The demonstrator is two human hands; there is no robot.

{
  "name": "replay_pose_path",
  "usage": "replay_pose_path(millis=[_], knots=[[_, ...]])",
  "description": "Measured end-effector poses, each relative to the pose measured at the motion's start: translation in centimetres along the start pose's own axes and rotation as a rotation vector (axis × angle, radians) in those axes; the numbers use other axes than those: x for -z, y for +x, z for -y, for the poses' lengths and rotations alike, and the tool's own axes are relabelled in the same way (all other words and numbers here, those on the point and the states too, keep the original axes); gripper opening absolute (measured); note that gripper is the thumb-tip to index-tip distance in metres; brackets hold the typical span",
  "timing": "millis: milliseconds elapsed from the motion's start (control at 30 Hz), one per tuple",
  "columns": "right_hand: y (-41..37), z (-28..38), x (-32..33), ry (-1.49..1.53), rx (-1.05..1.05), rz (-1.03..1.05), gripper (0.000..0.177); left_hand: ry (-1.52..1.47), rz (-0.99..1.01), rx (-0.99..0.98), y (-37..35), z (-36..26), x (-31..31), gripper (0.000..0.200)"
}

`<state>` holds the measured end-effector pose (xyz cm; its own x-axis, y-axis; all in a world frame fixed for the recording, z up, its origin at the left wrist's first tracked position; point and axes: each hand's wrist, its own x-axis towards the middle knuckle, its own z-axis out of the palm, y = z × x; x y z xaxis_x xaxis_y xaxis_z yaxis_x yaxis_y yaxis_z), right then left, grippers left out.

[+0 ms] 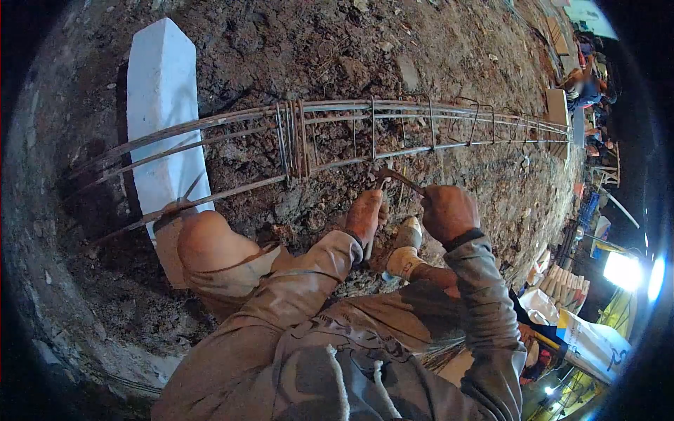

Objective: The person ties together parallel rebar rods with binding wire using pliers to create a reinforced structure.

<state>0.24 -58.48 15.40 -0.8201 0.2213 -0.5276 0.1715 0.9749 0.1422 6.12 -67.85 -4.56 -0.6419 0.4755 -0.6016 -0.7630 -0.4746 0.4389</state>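
Observation:
My left hand (365, 216) is closed around a metal bar whose lower end shows below the fist. My right hand (450, 212) grips the dark handle of a metal tool (404, 179). The tool and the bar meet just above my left hand, just below the rebar cage (337, 163); whether they are one piece I cannot tell. Long rods of the cage run from the left across to the far right. Several stirrups (302, 140) are bunched together on it, while others (430, 123) stand spaced out further right.
A white block (163, 91) lies under the cage's left end, beside a bare knee (210, 242). Another block (557, 116) supports the far end. Rough soil (281, 42) surrounds the cage. People (588, 88), sacks (593, 344) and bright lamps (623, 271) are at the right.

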Motion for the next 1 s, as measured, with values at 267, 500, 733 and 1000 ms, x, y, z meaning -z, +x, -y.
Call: replay_pose_path(millis=[267,500,733,1000], knots=[[2.3,1.8,-0.1,-0.156,0.078,0.006,0.011,-0.046,-0.06,0.164,0.3,-1.3,-0.2,0.04],[0.5,2.0,-1.7,-0.099,0.066,-0.137,0.01,-0.115,0.041,0.213,-0.1,-3.1,-2.2,0.064],[-0.4,0.7,-3.2,-0.052,0.019,-0.145,0.009,-0.122,0.069,0.282,0.4,-2.9,-2.5,0.066],[-0.8,1.5,-1.8,-0.001,-0.001,-0.052,0.013,-0.115,0.093,0.252,1.5,-1.7,-1.5,0.056]])
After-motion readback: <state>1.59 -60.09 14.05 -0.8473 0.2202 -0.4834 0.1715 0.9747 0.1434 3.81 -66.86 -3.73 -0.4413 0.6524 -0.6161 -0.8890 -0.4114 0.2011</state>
